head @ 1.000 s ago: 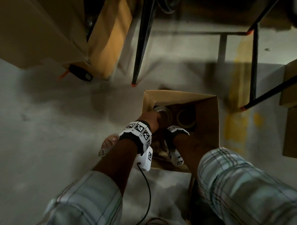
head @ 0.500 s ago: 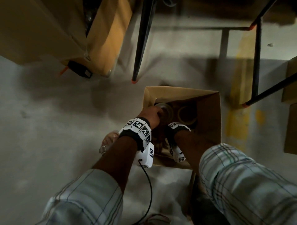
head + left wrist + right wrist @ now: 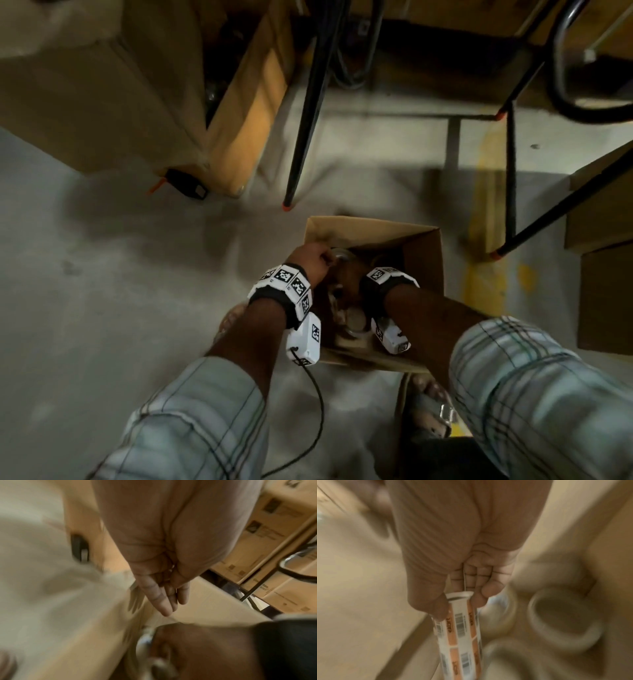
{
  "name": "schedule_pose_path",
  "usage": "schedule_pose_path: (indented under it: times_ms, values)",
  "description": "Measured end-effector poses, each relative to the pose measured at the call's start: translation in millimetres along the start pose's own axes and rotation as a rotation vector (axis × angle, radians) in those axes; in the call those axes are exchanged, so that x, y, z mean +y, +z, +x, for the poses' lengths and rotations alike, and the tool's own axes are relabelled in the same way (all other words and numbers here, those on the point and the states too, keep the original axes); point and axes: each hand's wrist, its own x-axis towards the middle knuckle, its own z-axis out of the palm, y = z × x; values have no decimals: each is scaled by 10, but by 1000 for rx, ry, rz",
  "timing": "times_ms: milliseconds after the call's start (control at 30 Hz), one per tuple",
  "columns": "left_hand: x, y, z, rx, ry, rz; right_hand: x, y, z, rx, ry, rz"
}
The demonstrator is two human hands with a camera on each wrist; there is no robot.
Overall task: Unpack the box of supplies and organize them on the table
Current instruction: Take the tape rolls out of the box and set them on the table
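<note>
Looks like a storeroom or warehouse back area to me. Bare grey concrete floor (image 3: 102, 308) with a worn yellow painted line (image 3: 484, 219), big cardboard cartons (image 3: 102, 85) stacked around, more printed cartons (image 3: 267, 524) in the left wrist view, and black metal table legs (image 3: 308, 113) with orange feet standing on the concrete.

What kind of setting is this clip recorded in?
Probably a storeroom or warehouse work area: bare concrete floor with yellow paint marks, large printed cardboard cartons stacked around, and black metal table legs over an open box on the floor.
</note>
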Motion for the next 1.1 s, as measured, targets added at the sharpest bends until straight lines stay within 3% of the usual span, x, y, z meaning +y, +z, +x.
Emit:
schedule_pose_path:
  times_ms: [133, 300, 433, 767, 933, 1100]
  values:
    - [241, -191, -360, 125, 58, 57, 17, -313, -480, 67, -83, 0]
    - [689, -393, -980, 155, 170, 185, -62, -771, -1388, 307, -104, -92]
    - [1119, -516, -1542, 247, 221, 155, -197, -1152, -2298, 489, -91, -112]
    - [2007, -386, -2822, 323, 403, 123, -395, -1452, -4308, 900, -213, -80]
    - [2363, -240, -3156, 294, 561, 10, -298, -1397, -4862, 1020, -326, 54]
    - [2681, -142, -3312, 420, 656, -84, -86, -1360, -5137, 1112, -410, 300]
